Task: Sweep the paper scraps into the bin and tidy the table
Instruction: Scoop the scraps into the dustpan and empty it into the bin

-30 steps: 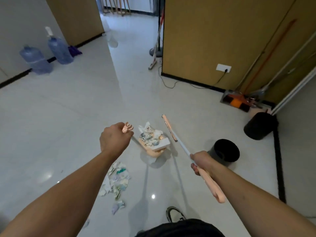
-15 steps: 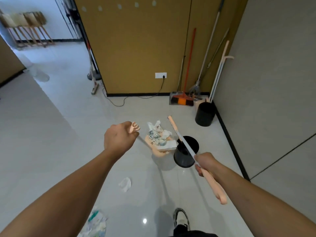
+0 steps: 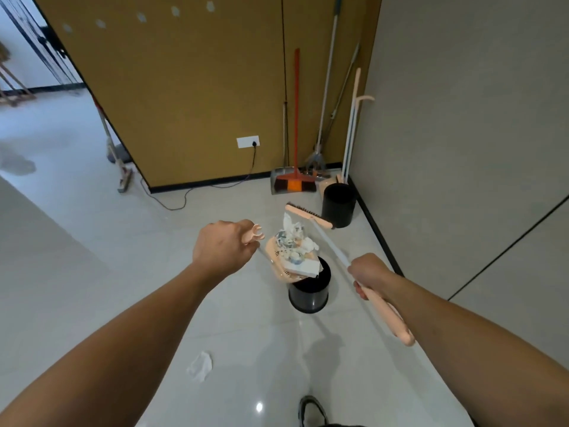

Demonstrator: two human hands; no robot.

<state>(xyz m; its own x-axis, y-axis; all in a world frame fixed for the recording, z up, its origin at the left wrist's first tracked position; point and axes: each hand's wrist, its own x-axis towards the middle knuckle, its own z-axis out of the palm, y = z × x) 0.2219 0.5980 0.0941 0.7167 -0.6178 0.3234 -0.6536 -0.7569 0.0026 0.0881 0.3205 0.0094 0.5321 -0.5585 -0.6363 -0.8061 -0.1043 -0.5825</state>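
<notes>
My left hand (image 3: 223,246) grips the pink handle of a pink dustpan (image 3: 281,266), which hangs in the air heaped with paper scraps (image 3: 294,241). The pan's front edge overlaps the rim of a round black bin (image 3: 309,295) standing on the floor just below it. My right hand (image 3: 368,274) holds the long pink and white handle of a broom (image 3: 309,215), whose brush head is raised off the floor beyond the dustpan. One crumpled white paper scrap (image 3: 200,365) lies on the floor, nearer me on the left.
A second black bin (image 3: 338,209) stands in the corner by the grey wall. An orange broom (image 3: 295,183), a grey dustpan and several long-handled tools lean there against the yellow wall. A cable (image 3: 181,200) trails from a socket. A mop (image 3: 121,177) stands left. My shoe (image 3: 312,411) is below.
My view has turned right, toward the corner. The loaded dustpan now hangs over the near black bin. The pile of scraps on the floor has passed out of view; the broom head has turned flatter.
</notes>
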